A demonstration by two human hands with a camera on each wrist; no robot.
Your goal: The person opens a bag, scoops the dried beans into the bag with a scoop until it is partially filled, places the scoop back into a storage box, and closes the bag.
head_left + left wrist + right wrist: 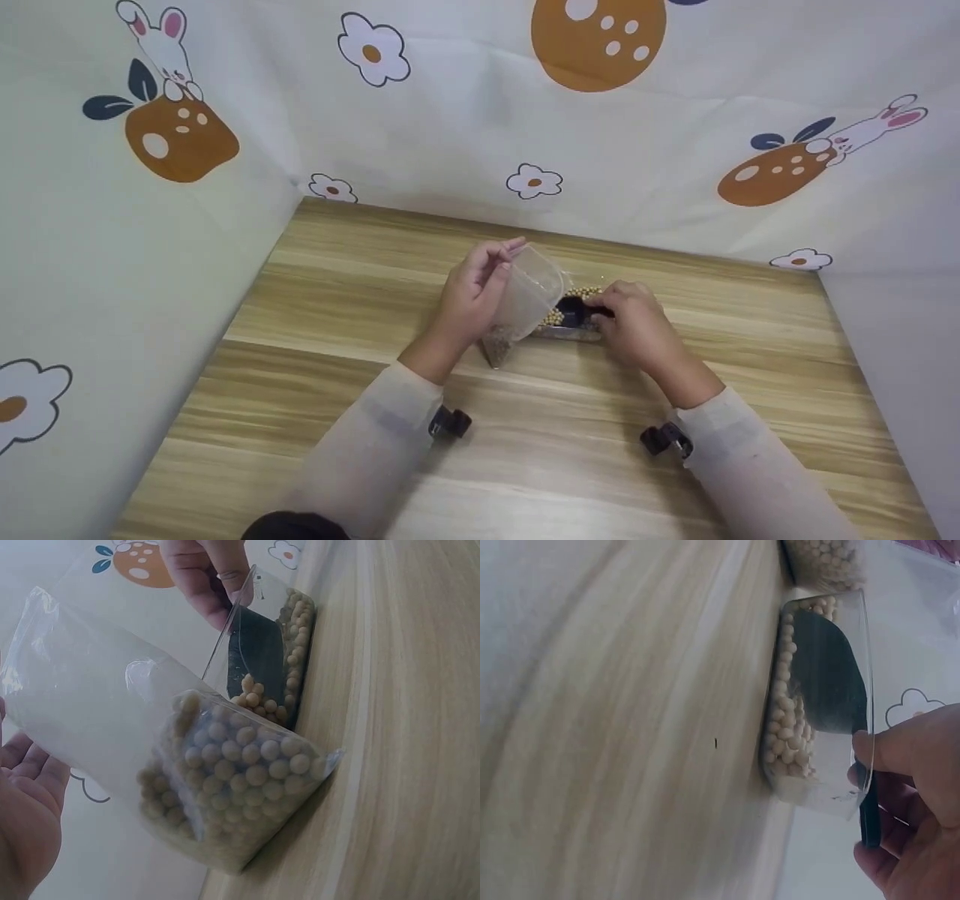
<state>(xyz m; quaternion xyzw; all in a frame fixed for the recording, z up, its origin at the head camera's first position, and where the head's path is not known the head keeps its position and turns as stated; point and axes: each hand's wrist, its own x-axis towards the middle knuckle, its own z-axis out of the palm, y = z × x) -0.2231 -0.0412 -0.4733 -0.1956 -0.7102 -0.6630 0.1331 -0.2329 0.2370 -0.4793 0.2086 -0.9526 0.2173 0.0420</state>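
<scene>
My left hand (471,296) holds the upper part of a clear plastic bag (531,289) that leans with its mouth toward the right. Round pale-yellow beans (247,772) fill the bag's lower end, which rests on the table. Beside it stands a clear rectangular box (817,791) with beans along its bottom. Inside the box lies a black scoop (829,675), its blade among the beans. My right hand (637,326) pinches the scoop's handle at the box's right end, thumb on one side and fingers on the other.
The wood-grain table (525,450) carries the box and bag. Pale cloth walls (450,127) printed with flowers, rabbits and oranges rise behind and at both sides. A small black device (450,422) is strapped at each wrist.
</scene>
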